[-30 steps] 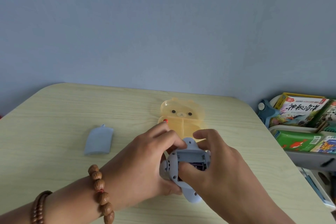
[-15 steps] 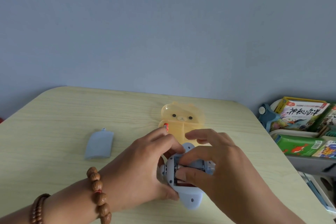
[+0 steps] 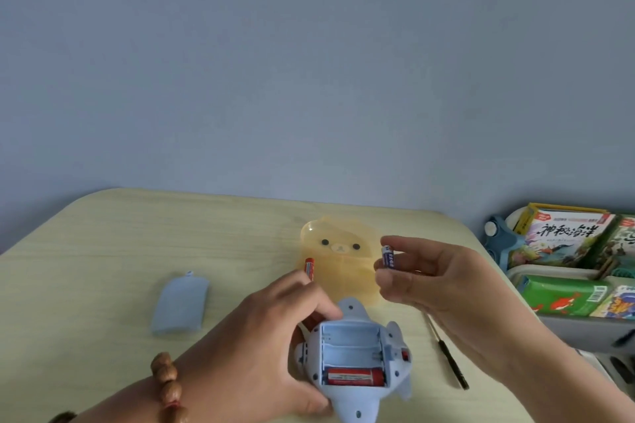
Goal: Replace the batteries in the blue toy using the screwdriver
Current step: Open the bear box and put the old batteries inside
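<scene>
Blue toy (image 3: 357, 402): nearest me on the table (image 3: 103, 251), belly up, compartment open. One red battery (image 3: 354, 377) lies in its nearest slot.
My left hand (image 3: 261, 347): curled round the toy's left side, thumb under it.
Screwdriver (image 3: 446, 354): flat on the table, right of the toy.
Battery cover (image 3: 180, 307): on the table, well left.
My right hand (image 3: 429, 282): raised, pinching a blue-and-white battery (image 3: 388, 257) upright between thumb and forefinger.
Second red battery (image 3: 309, 268): upright past my left fingertips; whether I hold it, cannot tell.
Orange bear-face box (image 3: 338, 261): behind the toy.
Books (image 3: 567, 237): far right, off the table.
</scene>
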Motion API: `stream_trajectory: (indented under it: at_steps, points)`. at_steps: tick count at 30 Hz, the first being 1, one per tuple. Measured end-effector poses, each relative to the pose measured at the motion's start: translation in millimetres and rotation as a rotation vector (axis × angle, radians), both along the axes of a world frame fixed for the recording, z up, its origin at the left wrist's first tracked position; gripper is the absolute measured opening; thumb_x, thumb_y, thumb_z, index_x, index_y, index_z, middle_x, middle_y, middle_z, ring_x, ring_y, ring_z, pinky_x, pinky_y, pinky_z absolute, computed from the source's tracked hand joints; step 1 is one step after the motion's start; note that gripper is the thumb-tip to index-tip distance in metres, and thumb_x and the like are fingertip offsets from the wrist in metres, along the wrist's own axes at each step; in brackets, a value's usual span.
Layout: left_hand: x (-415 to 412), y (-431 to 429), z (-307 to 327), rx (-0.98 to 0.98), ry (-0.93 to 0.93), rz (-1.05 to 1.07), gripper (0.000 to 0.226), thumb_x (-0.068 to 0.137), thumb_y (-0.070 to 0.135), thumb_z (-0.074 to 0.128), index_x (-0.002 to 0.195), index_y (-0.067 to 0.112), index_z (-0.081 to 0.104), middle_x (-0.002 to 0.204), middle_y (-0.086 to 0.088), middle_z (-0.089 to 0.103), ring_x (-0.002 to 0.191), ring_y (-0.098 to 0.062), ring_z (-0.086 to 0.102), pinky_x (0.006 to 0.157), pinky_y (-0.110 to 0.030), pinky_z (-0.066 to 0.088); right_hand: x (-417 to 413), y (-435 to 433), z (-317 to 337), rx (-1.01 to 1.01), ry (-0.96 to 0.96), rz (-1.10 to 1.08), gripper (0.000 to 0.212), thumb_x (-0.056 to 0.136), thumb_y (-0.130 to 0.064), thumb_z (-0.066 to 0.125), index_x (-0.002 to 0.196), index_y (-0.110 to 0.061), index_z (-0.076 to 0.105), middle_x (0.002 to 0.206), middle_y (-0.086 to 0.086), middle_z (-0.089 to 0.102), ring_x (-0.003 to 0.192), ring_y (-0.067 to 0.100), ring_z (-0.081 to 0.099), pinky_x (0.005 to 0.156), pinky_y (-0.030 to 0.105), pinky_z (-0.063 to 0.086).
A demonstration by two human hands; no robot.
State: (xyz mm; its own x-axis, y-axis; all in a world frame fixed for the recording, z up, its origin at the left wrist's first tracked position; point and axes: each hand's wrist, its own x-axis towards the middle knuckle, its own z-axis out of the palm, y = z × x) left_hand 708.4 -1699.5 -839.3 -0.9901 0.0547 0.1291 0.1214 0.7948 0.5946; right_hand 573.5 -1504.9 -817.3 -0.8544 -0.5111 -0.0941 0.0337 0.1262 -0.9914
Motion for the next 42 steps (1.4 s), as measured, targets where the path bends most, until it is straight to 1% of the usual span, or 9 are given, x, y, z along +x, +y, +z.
stream_trajectory:
  at_steps: [3, 6, 10, 18, 25, 31, 34, 37, 42]
  points:
    - [1, -1, 0, -0.004, -0.005, 0.003, 0.062, 0.061, 0.038, 0.09, 0.111, 0.042, 0.054, 0.118, 0.03, 0.042, 0.109, 0.011, 0.049, 0.085, -0.009, 0.044, -4, -9, 7, 0.204, 0.243, 0.005, 0.063, 0.053, -0.026, 0.092, 0.112, -0.021, 0.073, 0.086, -0.007, 0.081, 0.079, 0.008, 0.078, 0.075, 0.02, 0.059]
    - [0, -1, -1, -0.02, -0.011, 0.016, 0.063, 0.06, 0.043, 0.089, 0.111, 0.045, 0.051, 0.116, 0.03, 0.043, 0.106, 0.008, 0.052, 0.085, -0.015, 0.047, -10, -27, 10, 0.408, 0.577, 0.035, 0.055, 0.057, -0.047, 0.092, 0.107, -0.039, 0.071, 0.083, -0.02, 0.076, 0.074, -0.007, 0.07, 0.065, 0.006, 0.051]
    - [1, 0, 0, -0.006, -0.024, 0.022, 0.064, 0.06, 0.043, 0.09, 0.111, 0.046, 0.051, 0.115, 0.031, 0.042, 0.105, 0.009, 0.053, 0.084, -0.012, 0.047, -21, -54, 1, 0.567, 0.801, 0.191, 0.064, 0.057, -0.062, 0.085, 0.115, -0.037, 0.072, 0.092, -0.018, 0.063, 0.078, 0.001, 0.061, 0.07, 0.017, 0.051]
    - [-3, -3, -4, 0.013, -0.004, 0.025, 0.065, 0.055, 0.044, 0.089, 0.109, 0.046, 0.052, 0.113, 0.028, 0.047, 0.098, 0.005, 0.057, 0.081, -0.022, 0.052, -32, -67, -15, 0.673, 0.815, 0.275, 0.061, 0.062, -0.06, 0.085, 0.115, -0.033, 0.072, 0.093, -0.017, 0.058, 0.071, -0.005, 0.051, 0.063, 0.013, 0.037]
    - [-4, -4, -8, 0.057, 0.034, 0.013, 0.065, 0.052, 0.041, 0.092, 0.106, 0.044, 0.057, 0.109, 0.023, 0.052, 0.096, -0.001, 0.063, 0.081, -0.029, 0.055, -32, -68, -16, 0.679, 0.795, 0.312, 0.062, 0.064, -0.057, 0.085, 0.119, -0.031, 0.071, 0.096, -0.015, 0.056, 0.07, -0.007, 0.049, 0.063, 0.011, 0.036]
    - [-4, -5, -8, 0.052, 0.034, 0.017, 0.062, 0.052, 0.034, 0.093, 0.104, 0.04, 0.059, 0.11, 0.025, 0.052, 0.096, 0.003, 0.062, 0.08, -0.018, 0.053, -18, -38, 0, 0.486, 0.75, 0.136, 0.053, 0.075, -0.069, 0.068, 0.117, -0.037, 0.07, 0.096, -0.016, 0.068, 0.086, -0.001, 0.065, 0.076, 0.021, 0.055]
    - [-4, -4, -7, 0.054, 0.028, 0.029, 0.062, 0.053, 0.031, 0.093, 0.104, 0.04, 0.058, 0.111, 0.027, 0.05, 0.097, 0.008, 0.06, 0.077, -0.008, 0.048, 4, -2, 5, 0.408, 0.633, 0.286, 0.064, 0.067, -0.078, 0.068, 0.121, -0.044, 0.065, 0.11, -0.021, 0.069, 0.103, -0.001, 0.065, 0.079, 0.027, 0.058]
    - [-5, -3, -6, 0.056, 0.04, 0.027, 0.061, 0.052, 0.035, 0.093, 0.103, 0.04, 0.059, 0.11, 0.026, 0.052, 0.097, 0.006, 0.061, 0.08, -0.014, 0.051, 26, 21, -4, 0.469, 0.567, 0.467, 0.079, 0.059, -0.065, 0.086, 0.13, -0.048, 0.057, 0.125, -0.026, 0.061, 0.113, -0.001, 0.061, 0.083, 0.022, 0.056]
    - [-4, 0, -2, 0.018, 0.001, 0.031, 0.064, 0.053, 0.039, 0.09, 0.106, 0.044, 0.055, 0.116, 0.029, 0.049, 0.106, 0.008, 0.056, 0.085, -0.015, 0.049, 34, 30, -18, 0.437, 0.62, 0.397, 0.076, 0.061, -0.037, 0.095, 0.128, -0.047, 0.062, 0.118, -0.025, 0.064, 0.104, 0.005, 0.065, 0.074, 0.016, 0.057]
